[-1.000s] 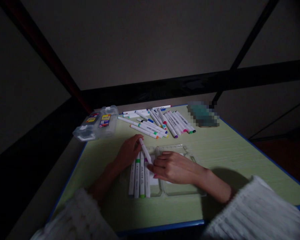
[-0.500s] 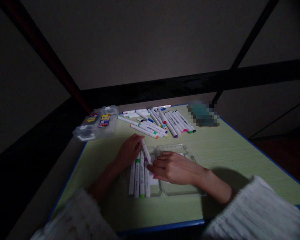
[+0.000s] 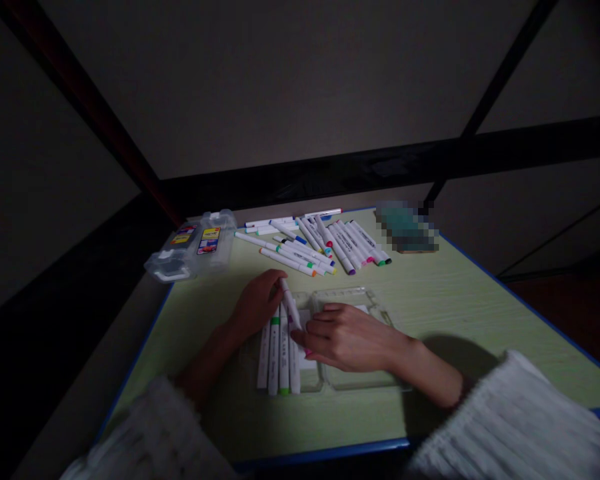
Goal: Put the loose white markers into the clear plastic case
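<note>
A white marker (image 3: 290, 303) slants between my two hands, above the left part of an opened clear plastic case (image 3: 325, 381). My left hand (image 3: 260, 301) pinches its far end. The fingers of my right hand (image 3: 347, 337) close on its near end, where a bit of pink shows beneath them. Below it, several white markers (image 3: 276, 357) lie side by side in the case's left half, one with a green band and one with a light green tip. My right hand covers part of the case's right half.
Several loose white markers (image 3: 300, 255) with coloured ends lie across the far side of the table (image 3: 460, 313). A clear latched case (image 3: 193, 247) with labels stands at the far left edge. A pixelated flat object (image 3: 405, 228) lies at the far right, close to the wall.
The marker between my hands has tilted slightly and shifted a little to the left at its near end. My right fingers have moved slightly with it.
</note>
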{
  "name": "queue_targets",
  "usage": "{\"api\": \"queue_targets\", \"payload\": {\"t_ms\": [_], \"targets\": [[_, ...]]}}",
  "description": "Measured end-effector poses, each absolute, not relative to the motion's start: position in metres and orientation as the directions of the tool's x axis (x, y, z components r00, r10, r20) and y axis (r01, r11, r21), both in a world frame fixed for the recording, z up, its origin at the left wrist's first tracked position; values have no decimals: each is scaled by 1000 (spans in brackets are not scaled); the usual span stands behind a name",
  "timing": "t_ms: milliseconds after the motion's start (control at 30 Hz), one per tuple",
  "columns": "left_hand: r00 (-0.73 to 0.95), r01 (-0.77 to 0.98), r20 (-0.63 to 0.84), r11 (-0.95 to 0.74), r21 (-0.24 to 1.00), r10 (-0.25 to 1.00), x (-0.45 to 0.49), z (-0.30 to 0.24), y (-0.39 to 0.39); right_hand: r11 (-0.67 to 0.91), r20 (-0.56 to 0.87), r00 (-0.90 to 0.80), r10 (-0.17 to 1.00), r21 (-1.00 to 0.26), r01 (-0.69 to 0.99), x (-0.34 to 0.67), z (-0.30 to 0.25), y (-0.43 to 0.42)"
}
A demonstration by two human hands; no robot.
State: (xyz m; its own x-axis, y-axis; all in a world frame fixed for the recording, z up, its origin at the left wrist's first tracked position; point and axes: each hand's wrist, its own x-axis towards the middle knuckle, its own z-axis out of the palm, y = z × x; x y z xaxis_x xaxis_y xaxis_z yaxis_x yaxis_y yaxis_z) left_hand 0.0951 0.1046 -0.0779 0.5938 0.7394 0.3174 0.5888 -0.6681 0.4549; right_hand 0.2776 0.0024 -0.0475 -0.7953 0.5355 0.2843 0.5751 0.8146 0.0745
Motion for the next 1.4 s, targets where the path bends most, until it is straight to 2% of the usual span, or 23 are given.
{"api": "queue_targets", "payload": {"t_ms": [333,600,867,1400], "targets": [[628,584,310,-695,419,714,95,-76,103,817,303,-790,533,58,574,276,-47,1],[629,496,340,-698,516,699,96,-73,103,821,314,-797,516,86,565,278,-47,2],[504,533,334,-592,605,796,100,-67,100,827,332,-796,506,76,558,276,-48,2],[482,550,299,-550,628,823,103,-65,99,831,293,-807,512,69,552,276,-50,3]]}}
